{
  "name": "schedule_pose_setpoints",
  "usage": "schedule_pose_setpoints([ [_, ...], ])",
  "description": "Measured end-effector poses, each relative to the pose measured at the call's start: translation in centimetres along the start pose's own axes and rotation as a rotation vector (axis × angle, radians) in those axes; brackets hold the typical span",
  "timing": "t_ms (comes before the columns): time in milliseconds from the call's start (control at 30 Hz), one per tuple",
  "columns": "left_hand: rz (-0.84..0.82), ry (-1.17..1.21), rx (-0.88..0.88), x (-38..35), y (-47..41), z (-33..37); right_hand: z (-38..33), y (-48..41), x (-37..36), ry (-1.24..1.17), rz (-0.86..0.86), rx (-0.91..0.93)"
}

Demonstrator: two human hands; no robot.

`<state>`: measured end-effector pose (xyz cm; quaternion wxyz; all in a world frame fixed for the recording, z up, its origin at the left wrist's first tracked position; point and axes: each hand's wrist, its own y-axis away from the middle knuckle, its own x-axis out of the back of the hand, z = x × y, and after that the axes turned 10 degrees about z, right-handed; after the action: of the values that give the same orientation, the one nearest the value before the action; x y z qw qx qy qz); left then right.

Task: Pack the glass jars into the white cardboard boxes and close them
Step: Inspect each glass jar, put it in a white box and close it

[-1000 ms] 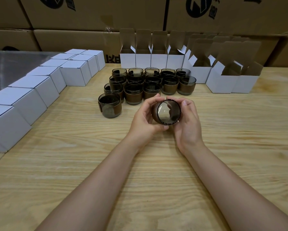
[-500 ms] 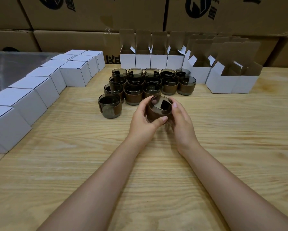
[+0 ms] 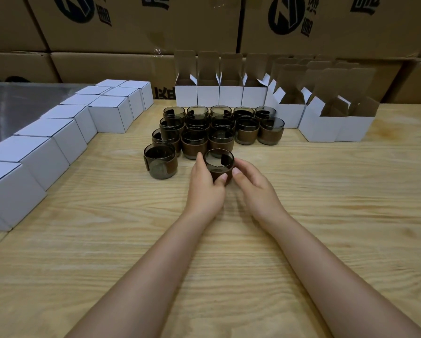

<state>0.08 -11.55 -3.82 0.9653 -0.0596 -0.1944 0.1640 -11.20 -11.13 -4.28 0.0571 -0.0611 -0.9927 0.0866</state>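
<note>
From the head view, your left grip point(image 3: 205, 185) is wrapped round the glass jar point(image 3: 218, 164): the thumb lies across its near wall and the fingers curl up its left side. Your right grip point(image 3: 253, 184) cups the jar's right side with the thumb tip at the wall. I cannot tell whether it presses or only lies alongside. The jar sits between the two, upright, mouth up. Its base is hidden behind your thumbs, so contact with the worktop point(image 3: 326, 191) cannot be read.

The jar is squat and round, made of smoky dark glass with a thin rim, and a matte brown band wraps its lower body. It stands just in front of the cluster of jars point(image 3: 219, 128) of the same make, which are packed wall to wall in rows. One lone jar point(image 3: 161, 162) stands to the left of your left grip, apart from it.

Beyond the cluster stand the open boxes point(image 3: 231, 93) — white outside, bare brown card inside, flaps up. More of them sit further right. The closed boxes point(image 3: 58, 132) are plain white cubes with crisp edges, and they run in a line down the left edge. The worktop is pale wood with wavy grain. A dull grey metal sheet point(image 3: 14, 101) lies behind the closed boxes, and printed brown cartons point(image 3: 136, 23) are stacked along the back.
</note>
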Motion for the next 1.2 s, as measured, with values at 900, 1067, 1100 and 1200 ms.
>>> schedule_pose_setpoints([
  [900,0.213,0.093,-0.138,-0.2,0.3,-0.4,-1.4,-16.9,16.1,1.001,0.267,0.037],
  [1067,0.379,-0.072,-0.318,-0.1,1.1,0.4,-1.7,-12.7,14.2,1.007,0.273,0.121],
  [1100,0.408,-0.096,-0.331,-0.1,1.2,0.5,-1.9,-11.6,13.6,0.993,0.273,0.144],
  [1200,0.340,-0.048,-0.443,-0.1,1.6,0.7,-2.5,-7.9,11.2,0.959,0.247,0.217],
])
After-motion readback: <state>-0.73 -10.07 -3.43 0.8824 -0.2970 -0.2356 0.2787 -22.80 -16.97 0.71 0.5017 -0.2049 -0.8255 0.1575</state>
